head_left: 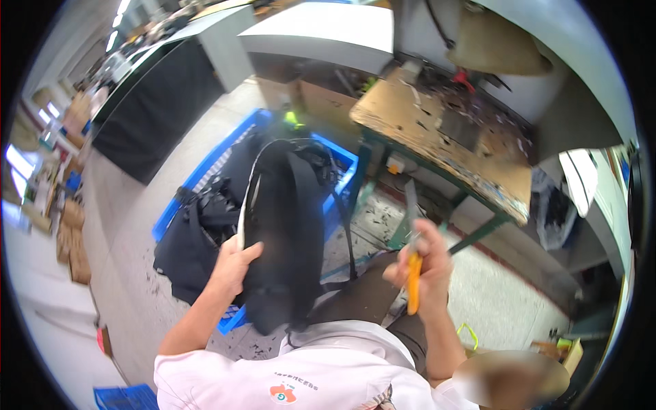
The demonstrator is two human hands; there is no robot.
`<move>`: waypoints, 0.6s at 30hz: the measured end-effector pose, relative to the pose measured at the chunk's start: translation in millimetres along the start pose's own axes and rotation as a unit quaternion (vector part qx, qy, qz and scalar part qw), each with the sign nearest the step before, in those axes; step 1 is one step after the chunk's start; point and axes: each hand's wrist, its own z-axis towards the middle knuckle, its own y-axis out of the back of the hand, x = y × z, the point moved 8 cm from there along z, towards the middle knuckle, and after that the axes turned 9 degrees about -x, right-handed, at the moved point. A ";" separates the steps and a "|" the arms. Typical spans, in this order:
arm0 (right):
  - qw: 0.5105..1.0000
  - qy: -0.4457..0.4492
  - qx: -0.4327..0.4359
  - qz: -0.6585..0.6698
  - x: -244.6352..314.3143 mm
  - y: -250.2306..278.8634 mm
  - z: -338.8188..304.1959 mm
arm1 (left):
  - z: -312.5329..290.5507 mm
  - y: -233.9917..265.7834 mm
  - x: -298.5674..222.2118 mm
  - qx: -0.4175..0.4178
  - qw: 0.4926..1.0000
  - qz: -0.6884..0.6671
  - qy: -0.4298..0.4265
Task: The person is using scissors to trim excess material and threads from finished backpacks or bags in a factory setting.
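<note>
The left hand (234, 266) is clamped on the edge of a black fabric piece (290, 225) at the frame's centre, partly covering a blue crate (350, 166). Right of centre, the right hand (432, 266) grips an orange-handled tool (414, 273), metal end upward.

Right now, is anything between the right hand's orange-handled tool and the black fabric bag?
Yes: in this view, a thin black strap crosses the gap between the orange-handled tool in the right hand and the black fabric bag, running down toward the brown trouser leg.
</note>
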 end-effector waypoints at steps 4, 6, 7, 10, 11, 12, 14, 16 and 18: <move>0.920 0.212 0.190 -0.269 13.0 -63.9 -35.6 | 10.1 -29.5 11.9 -0.009 0.998 -0.062 0.031; 0.891 0.233 0.188 -0.342 8.2 -69.1 -39.8 | 8.6 -53.3 19.6 -0.001 0.988 -0.142 0.065; 0.865 0.274 0.165 -0.388 7.7 -69.9 -38.1 | 6.7 -62.6 22.9 -0.006 0.988 -0.133 0.077; 0.831 0.362 0.062 -0.419 11.0 -55.2 -28.1 | -4.1 -95.8 33.8 -0.002 0.981 -0.153 0.115; 0.853 0.348 0.052 -0.384 10.1 -45.6 -23.2 | -6.7 -106.2 36.6 -0.005 0.979 -0.164 0.124; 0.874 0.342 0.035 -0.343 11.7 -35.2 -18.6 | -9.9 -115.7 36.9 0.023 0.980 -0.155 0.121; 0.942 0.228 0.008 -0.245 6.6 -8.1 -8.4 | -18.1 -132.4 33.5 0.116 0.972 -0.180 0.092; 0.956 0.212 -0.006 -0.202 19.8 15.6 -2.9 | -16.6 -117.2 26.5 0.156 0.974 -0.163 0.039; 0.982 0.112 -0.094 -0.120 26.5 53.8 2.1 | 3.6 -66.9 -18.8 -0.043 0.957 -0.028 -0.285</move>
